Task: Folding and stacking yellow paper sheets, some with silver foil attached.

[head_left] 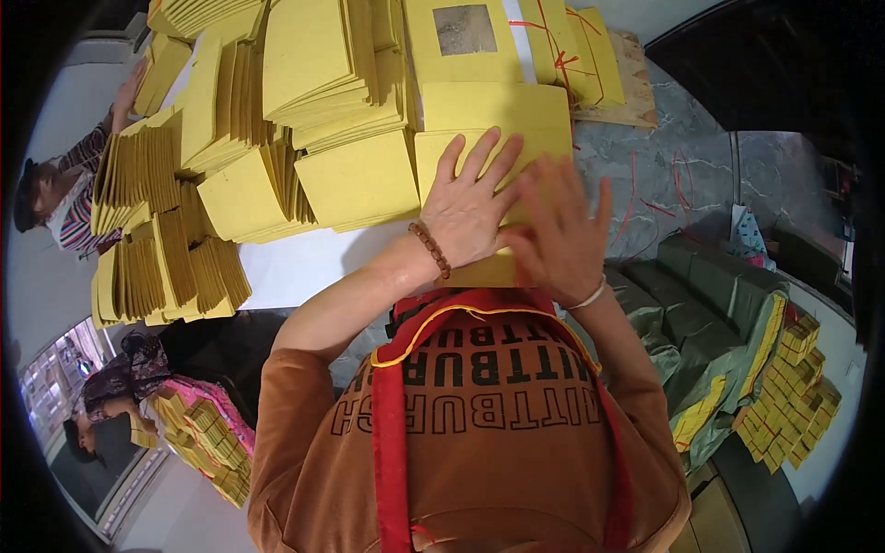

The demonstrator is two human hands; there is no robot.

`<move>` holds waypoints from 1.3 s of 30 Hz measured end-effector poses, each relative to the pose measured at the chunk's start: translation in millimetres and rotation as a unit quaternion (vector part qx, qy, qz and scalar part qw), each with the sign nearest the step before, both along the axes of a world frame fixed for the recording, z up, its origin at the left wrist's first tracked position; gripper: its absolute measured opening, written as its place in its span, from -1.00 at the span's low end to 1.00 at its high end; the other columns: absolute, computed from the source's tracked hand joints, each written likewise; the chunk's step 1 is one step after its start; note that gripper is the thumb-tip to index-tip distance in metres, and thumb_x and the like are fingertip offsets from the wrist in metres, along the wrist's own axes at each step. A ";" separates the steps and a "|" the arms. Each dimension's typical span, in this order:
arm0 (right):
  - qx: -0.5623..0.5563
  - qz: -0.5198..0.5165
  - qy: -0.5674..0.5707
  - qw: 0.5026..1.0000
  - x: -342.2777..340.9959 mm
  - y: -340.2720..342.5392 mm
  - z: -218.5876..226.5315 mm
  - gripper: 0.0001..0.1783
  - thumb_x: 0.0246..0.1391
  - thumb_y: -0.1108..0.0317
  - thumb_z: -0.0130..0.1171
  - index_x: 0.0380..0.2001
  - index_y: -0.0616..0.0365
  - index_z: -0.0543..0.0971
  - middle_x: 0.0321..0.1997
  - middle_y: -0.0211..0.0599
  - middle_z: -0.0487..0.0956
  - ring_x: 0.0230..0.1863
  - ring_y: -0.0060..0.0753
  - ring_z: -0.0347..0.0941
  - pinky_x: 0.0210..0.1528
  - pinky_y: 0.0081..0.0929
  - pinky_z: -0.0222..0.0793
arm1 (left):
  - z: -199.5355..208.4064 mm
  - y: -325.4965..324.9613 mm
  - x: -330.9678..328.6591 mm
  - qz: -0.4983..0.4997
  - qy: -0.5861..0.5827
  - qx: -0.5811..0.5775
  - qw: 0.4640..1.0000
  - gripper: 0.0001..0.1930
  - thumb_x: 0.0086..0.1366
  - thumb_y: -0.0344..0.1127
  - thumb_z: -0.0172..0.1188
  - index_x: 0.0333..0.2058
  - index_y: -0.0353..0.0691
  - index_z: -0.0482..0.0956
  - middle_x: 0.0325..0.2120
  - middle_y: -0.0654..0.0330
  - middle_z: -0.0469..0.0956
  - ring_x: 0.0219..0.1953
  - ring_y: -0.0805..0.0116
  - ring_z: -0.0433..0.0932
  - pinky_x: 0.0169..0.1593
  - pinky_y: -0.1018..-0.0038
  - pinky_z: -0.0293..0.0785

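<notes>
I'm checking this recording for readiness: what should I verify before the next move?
1. Left grip flat on the yellow sheet: ok.
2. Right grip touching the sheet: cannot tell, it is blurred.
3. Loose red ties apart from both grips: ok, on the grey marbled surface.
4. Yellow stacks at left squared: not ok, edges staggered.
5. Co-worker's hand clear of the sheet: ok, far left.

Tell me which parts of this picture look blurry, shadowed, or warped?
In the head view, the right grip is smeared, the left grip much crisper; in the head view, a soft shadow greys the white surface beside the left forearm; in that same head view, black fills the corners, and straight edges curve toward the rim.
</notes>
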State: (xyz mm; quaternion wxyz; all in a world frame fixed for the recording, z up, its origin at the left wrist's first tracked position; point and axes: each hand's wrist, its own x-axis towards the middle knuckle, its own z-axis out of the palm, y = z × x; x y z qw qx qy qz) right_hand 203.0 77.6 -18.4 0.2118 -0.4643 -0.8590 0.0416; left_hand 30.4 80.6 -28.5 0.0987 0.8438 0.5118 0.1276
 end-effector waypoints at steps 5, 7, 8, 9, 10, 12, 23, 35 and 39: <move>-0.099 0.035 0.030 0.994 -4.4 -0.9 -28.1 -0.24 0.05 -0.17 -0.11 0.21 0.08 0.19 0.34 0.00 0.01 0.36 -0.02 -0.11 0.20 0.34 -0.37 | 0.6 0.8 -7.4 -0.005 -0.019 -0.007 1.000 -0.42 0.04 -0.06 0.15 0.05 -0.16 0.36 0.18 0.05 0.17 0.25 0.06 0.04 0.26 0.07 -0.19; -0.110 0.026 0.002 0.994 -9.0 -2.1 -23.5 -0.22 0.05 -0.18 -0.11 0.23 0.08 0.16 0.35 -0.01 0.00 0.37 -0.03 -0.14 0.20 0.33 -0.37 | -6.5 -3.2 -20.3 -0.007 -0.202 -0.023 0.979 -0.49 0.05 -0.17 0.15 -0.01 -0.24 0.40 0.12 0.02 0.24 0.21 0.05 0.11 0.25 0.15 -0.08; -0.120 0.014 -0.028 0.992 -11.1 -3.1 -20.9 -0.21 0.05 -0.19 -0.12 0.24 0.08 0.14 0.35 -0.01 -0.01 0.38 -0.04 -0.16 0.20 0.33 -0.37 | -13.5 -2.8 -27.7 -0.006 -0.306 -0.003 0.952 -0.54 0.06 -0.25 0.15 -0.04 -0.28 0.41 0.06 0.00 0.30 0.16 0.04 0.19 0.20 0.21 0.04; -0.117 0.018 -0.026 0.993 -12.0 -3.1 -20.0 -0.21 0.05 -0.19 -0.12 0.24 0.08 0.14 0.35 -0.01 -0.01 0.38 -0.04 -0.16 0.20 0.33 -0.37 | -12.4 -3.8 -28.6 -0.002 -0.304 0.001 0.953 -0.54 0.06 -0.25 0.15 -0.04 -0.28 0.41 0.06 0.00 0.30 0.16 0.04 0.19 0.20 0.21 0.04; -0.113 0.011 -0.046 0.993 -12.5 -3.4 -19.1 -0.20 0.05 -0.19 -0.11 0.24 0.08 0.13 0.35 -0.01 -0.01 0.38 -0.05 -0.16 0.19 0.34 -0.36 | -10.3 -6.1 -27.8 0.019 -0.361 -0.005 0.933 -0.55 0.07 -0.27 0.15 -0.04 -0.28 0.41 0.04 0.00 0.31 0.14 0.03 0.21 0.18 0.22 0.08; -0.103 0.008 -0.065 0.993 -12.1 -2.6 -19.0 -0.19 0.04 -0.20 -0.11 0.24 0.07 0.13 0.36 -0.01 -0.02 0.38 -0.05 -0.17 0.19 0.35 -0.36 | -1.4 -12.4 -28.5 0.052 -0.367 0.043 0.928 -0.58 0.09 -0.32 0.14 -0.04 -0.29 0.41 0.00 0.01 0.33 0.10 0.03 0.24 0.15 0.23 0.13; -0.125 0.017 -0.059 0.990 -7.7 0.1 -21.5 -0.27 0.07 0.05 -0.04 0.27 0.06 0.07 0.38 -0.07 -0.09 0.41 -0.07 -0.25 0.23 0.24 -0.27 | 16.4 -40.1 -4.4 -0.016 0.050 0.105 0.993 -0.36 -0.04 -0.29 0.10 0.10 -0.32 0.27 -0.02 -0.04 0.34 0.00 0.10 0.31 -0.01 0.25 0.27; -0.328 0.026 0.531 0.781 33.0 18.5 -19.6 -0.26 0.22 0.02 -0.16 0.31 0.06 -0.14 0.37 -0.12 0.00 0.36 -0.16 -0.06 0.33 -0.24 -0.16 | 33.0 -40.8 -51.7 0.077 -0.123 0.229 0.962 -0.53 -0.10 -0.51 0.05 -0.09 -0.29 0.47 -0.16 0.19 0.51 -0.16 0.24 0.43 -0.20 0.42 0.37; -0.331 0.057 0.507 0.794 33.0 11.5 -29.3 -0.28 0.22 0.04 -0.15 0.31 0.10 -0.11 0.35 -0.11 0.04 0.35 -0.20 -0.04 0.32 -0.22 -0.12 | 3.4 -65.6 -112.7 0.163 -0.080 0.258 0.949 -0.51 -0.06 -0.48 0.05 -0.04 -0.21 0.46 -0.14 0.19 0.51 -0.11 0.21 0.44 -0.10 0.37 0.32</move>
